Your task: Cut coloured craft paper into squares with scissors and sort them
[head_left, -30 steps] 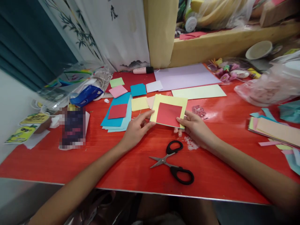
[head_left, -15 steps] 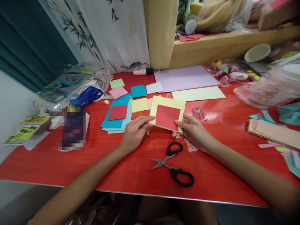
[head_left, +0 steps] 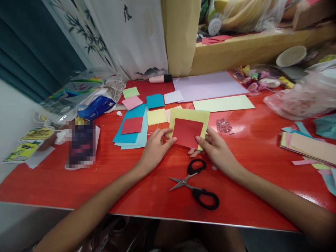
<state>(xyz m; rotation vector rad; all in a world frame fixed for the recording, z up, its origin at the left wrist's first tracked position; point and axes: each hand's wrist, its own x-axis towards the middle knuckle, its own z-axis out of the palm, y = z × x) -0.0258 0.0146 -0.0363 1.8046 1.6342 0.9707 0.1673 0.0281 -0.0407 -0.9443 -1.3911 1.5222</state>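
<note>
A red paper square [head_left: 187, 133] lies over a larger pale yellow paper sheet [head_left: 194, 114], both held up above the table. My right hand [head_left: 219, 150] grips them at the lower right, thumb on the front and fingers behind. My left hand [head_left: 157, 147] is at the lower left, its thumb and bent forefinger at the edge of the red square. Below them black-handled scissors [head_left: 201, 192] lie on the table with blades apart. Left of my hands, another red square [head_left: 132, 125] rests on blue sheets [head_left: 125, 138].
Small paper squares, among them a yellow one [head_left: 156, 117] and a teal one [head_left: 155, 101], lie behind my left hand. A lilac sheet [head_left: 210, 85] is at the back. Paper strips [head_left: 309, 143] and a plastic bag [head_left: 291, 99] stand right; a blue packet [head_left: 97, 107] sits left.
The red square has shifted slightly down and left over the yellow sheet and looks darker. My left thumb has moved right, onto the red square's edge.
</note>
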